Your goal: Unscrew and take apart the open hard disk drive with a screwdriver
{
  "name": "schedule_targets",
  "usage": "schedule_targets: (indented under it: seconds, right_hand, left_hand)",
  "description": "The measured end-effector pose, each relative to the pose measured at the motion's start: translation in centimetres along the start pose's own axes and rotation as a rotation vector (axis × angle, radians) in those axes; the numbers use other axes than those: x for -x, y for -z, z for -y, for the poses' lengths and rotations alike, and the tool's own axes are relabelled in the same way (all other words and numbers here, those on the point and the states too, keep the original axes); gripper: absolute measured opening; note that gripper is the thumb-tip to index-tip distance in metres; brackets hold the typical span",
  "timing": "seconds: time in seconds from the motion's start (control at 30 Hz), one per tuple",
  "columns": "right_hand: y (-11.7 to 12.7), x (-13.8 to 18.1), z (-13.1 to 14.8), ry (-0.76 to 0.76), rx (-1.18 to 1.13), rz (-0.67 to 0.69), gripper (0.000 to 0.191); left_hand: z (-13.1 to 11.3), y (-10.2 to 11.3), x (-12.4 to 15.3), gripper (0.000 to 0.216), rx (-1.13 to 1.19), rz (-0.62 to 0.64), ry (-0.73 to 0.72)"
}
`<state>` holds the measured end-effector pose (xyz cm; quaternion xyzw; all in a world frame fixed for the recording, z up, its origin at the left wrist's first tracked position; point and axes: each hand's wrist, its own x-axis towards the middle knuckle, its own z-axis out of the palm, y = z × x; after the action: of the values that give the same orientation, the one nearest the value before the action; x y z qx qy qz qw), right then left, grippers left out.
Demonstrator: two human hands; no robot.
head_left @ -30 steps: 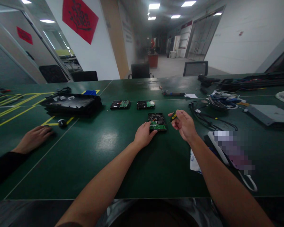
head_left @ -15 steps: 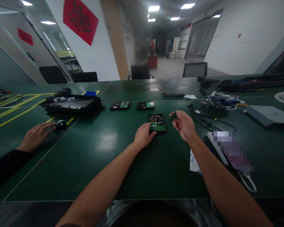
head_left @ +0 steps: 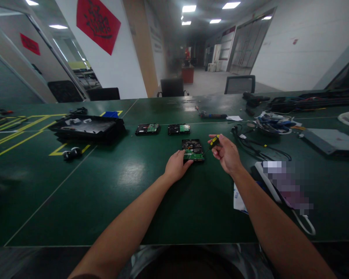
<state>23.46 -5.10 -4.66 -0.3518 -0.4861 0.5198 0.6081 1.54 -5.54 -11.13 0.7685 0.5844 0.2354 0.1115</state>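
Note:
On the green table in front of me lies a hard drive (head_left: 192, 145), its dark metal part facing away and its green circuit board nearer me. My left hand (head_left: 176, 166) grips it from the left, fingers over the left edge and thumb along the near edge. Just right of the drive, my right hand (head_left: 227, 153) is closed around the black and yellow handle of a screwdriver (head_left: 214, 142). Its thin shaft slants down toward the board's right side; whether the tip touches is too small to tell. Two more hard drives, one left (head_left: 147, 129) and one right (head_left: 178, 129), lie beyond.
At left are a black tray (head_left: 87, 128) and a small black object (head_left: 72, 153) near yellow tape. Cables (head_left: 257, 149), a bundle of wires (head_left: 275, 123) and a grey metal box (head_left: 333, 140) lie right. A partly blurred device (head_left: 285, 186) sits beside my right forearm.
The screwdriver handle has turned in my right hand, so yellow marks now show. My left hand stays on the drive. Another person's hand at the left has let go of the small black object and left view.

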Motion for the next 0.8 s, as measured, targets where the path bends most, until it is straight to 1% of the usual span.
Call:
schedule_targets:
  seconds: [0.27,0.57,0.7,0.8]
  right_hand:
    - [0.29,-0.18,-0.22,0.019,0.017,-0.041,0.033]
    - [0.19,0.03,-0.25,0.052,0.051,0.0,0.034]
    - [0.26,-0.05,-0.26,0.028,0.009,0.007,0.039]
    - [0.33,-0.08,-0.3,0.018,0.009,0.001,0.037]
  left_hand:
    - [-0.08,0.02,-0.06,0.06,-0.064,0.028,-0.024]
    - [0.09,-0.14,-0.1,0.062,-0.1,0.038,-0.036]
    - [0.14,-0.2,-0.05,0.063,-0.099,0.03,-0.033]
    - [0.14,-0.19,-0.03,0.062,-0.102,0.027,-0.035]
